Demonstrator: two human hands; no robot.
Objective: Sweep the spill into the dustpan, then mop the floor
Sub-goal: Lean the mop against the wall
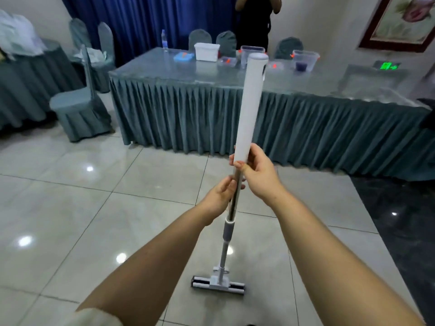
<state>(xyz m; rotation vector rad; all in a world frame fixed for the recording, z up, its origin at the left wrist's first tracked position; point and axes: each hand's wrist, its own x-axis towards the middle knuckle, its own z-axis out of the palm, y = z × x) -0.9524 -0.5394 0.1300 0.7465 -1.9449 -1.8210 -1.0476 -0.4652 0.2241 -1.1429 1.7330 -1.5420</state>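
I hold a mop upright in front of me with both hands. Its thick white handle (250, 109) rises toward the camera, and a thin metal pole (231, 208) runs down from it. My right hand (256, 175) grips the bottom of the white handle. Just below, my left hand (221, 196) wraps the metal pole. The flat mop head (217, 284), white with dark ends, rests on the pale tiled floor (94, 208) between my forearms. No dustpan, broom or spill shows in view.
A long table with a teal pleated skirt (259, 123) stands ahead, carrying plastic containers (206, 51) and a bottle. A covered chair (77, 109) and another draped table are at the left. A person in black stands behind the table. Dark tiles (404, 220) lie at right.
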